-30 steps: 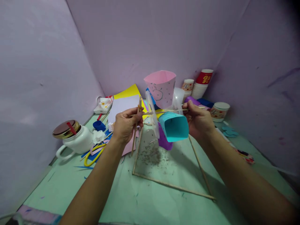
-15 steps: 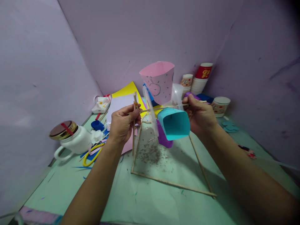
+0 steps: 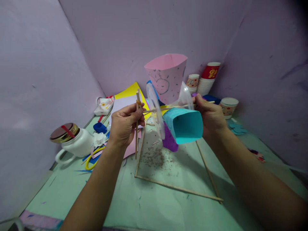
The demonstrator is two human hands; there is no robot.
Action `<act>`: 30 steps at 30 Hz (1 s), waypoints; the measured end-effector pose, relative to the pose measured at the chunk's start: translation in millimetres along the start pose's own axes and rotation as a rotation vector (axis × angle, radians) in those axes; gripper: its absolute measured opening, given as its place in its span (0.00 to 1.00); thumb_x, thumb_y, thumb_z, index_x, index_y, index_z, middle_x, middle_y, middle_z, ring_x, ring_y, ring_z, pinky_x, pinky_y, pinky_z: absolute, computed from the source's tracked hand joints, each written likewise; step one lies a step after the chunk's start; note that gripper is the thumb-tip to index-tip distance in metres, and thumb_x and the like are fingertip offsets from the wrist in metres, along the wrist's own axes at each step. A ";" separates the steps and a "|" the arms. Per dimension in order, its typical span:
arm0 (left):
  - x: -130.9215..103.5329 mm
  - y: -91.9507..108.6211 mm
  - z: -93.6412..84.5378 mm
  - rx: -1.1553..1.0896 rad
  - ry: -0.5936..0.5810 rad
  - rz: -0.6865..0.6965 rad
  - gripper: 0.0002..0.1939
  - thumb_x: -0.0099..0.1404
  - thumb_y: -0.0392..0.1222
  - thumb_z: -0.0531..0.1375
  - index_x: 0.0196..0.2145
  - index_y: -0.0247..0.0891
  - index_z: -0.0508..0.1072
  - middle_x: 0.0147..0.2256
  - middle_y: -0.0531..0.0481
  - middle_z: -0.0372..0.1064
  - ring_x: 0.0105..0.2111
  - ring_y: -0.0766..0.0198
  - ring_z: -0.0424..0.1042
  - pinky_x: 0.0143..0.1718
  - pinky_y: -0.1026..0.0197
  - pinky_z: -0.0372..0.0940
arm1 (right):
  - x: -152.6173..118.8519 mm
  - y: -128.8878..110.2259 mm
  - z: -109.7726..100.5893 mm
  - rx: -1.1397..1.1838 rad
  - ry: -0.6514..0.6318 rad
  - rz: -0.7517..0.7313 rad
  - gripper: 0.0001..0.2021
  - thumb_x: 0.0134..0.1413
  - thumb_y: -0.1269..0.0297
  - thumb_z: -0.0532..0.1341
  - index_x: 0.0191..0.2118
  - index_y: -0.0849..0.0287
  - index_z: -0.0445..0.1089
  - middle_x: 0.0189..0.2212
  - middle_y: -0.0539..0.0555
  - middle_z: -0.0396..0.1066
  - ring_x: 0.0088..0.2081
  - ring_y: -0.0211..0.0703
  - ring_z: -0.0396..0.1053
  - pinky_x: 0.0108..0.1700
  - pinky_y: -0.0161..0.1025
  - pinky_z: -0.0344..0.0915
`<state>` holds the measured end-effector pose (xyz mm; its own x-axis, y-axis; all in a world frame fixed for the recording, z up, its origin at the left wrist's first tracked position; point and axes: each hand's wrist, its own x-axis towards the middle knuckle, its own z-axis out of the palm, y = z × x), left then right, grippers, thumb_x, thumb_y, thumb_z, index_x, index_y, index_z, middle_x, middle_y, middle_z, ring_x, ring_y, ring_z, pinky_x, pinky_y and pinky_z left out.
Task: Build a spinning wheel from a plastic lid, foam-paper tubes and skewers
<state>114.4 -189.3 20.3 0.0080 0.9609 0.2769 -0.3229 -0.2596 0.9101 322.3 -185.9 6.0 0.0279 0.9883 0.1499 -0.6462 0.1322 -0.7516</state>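
Observation:
My left hand point(image 3: 126, 123) is closed around a pair of upright wooden sticks point(image 3: 136, 134), tied near the top with an orange band. A thin horizontal wooden stick point(image 3: 150, 110) runs from them to my right hand point(image 3: 209, 114), whose fingers pinch its far end. Two clear plastic discs point(image 3: 154, 107) are threaded on this stick. Around it between the discs sit paper cups: a pink cup point(image 3: 166, 78) with drawn marks points up, a teal cup point(image 3: 186, 126) opens toward me, and a purple cup point(image 3: 170, 141) hangs below. A blue one is mostly hidden behind.
A wooden stick frame point(image 3: 178, 190) lies on the green table point(image 3: 154, 211). To the left are a white lidded mug point(image 3: 79, 142), a blue cap point(image 3: 99, 127) and paper sheets point(image 3: 125, 102). Stacked paper cups point(image 3: 209, 77) and a single paper cup point(image 3: 228, 107) stand at the right.
The discs and paper cups have turned and shifted slightly; the pink cup is higher and looks larger, and the teal cup sits farther right. My right hand has moved slightly right.

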 end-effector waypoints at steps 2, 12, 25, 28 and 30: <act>-0.2 0.3 -0.3 0.010 -0.010 0.007 0.10 0.43 0.37 0.68 0.27 0.35 0.78 0.20 0.53 0.69 0.16 0.73 0.64 0.15 0.69 0.60 | -0.1 -0.1 0.3 -0.010 0.008 0.008 0.17 0.61 0.62 0.52 0.23 0.62 0.67 0.22 0.53 0.74 0.23 0.37 0.73 0.28 0.32 0.70; 3.6 -2.6 1.1 -0.008 -0.002 -0.029 0.12 0.40 0.37 0.69 0.27 0.33 0.77 0.18 0.54 0.67 0.15 0.73 0.63 0.15 0.69 0.59 | 0.7 -1.4 1.5 -0.005 0.007 -0.026 0.22 0.64 0.69 0.45 0.22 0.62 0.69 0.19 0.52 0.73 0.21 0.36 0.72 0.27 0.34 0.71; 0.3 -8.1 -1.7 -0.011 0.014 -0.056 0.10 0.43 0.36 0.68 0.27 0.34 0.78 0.17 0.55 0.67 0.15 0.73 0.63 0.16 0.70 0.60 | 0.2 0.0 1.1 0.013 -0.013 -0.011 0.22 0.64 0.69 0.45 0.21 0.62 0.67 0.19 0.51 0.72 0.20 0.34 0.71 0.27 0.32 0.70; -3.7 -8.6 -0.9 -0.024 0.039 -0.054 0.11 0.42 0.36 0.68 0.27 0.33 0.78 0.17 0.55 0.67 0.15 0.74 0.63 0.16 0.70 0.61 | 0.4 1.3 0.6 0.011 -0.018 0.000 0.21 0.64 0.68 0.46 0.22 0.62 0.66 0.18 0.51 0.72 0.19 0.35 0.71 0.26 0.32 0.70; -6.5 -8.6 0.2 -0.032 0.051 -0.054 0.11 0.42 0.36 0.68 0.27 0.33 0.78 0.17 0.54 0.67 0.15 0.74 0.63 0.16 0.70 0.61 | 0.1 1.6 0.7 0.009 -0.010 -0.002 0.22 0.64 0.68 0.45 0.21 0.62 0.66 0.18 0.51 0.71 0.19 0.34 0.70 0.25 0.31 0.70</act>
<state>117.4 -193.3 10.8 -0.0219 0.9773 0.2109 -0.3534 -0.2048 0.9128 320.8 -185.7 5.2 0.0213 0.9872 0.1582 -0.6530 0.1335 -0.7455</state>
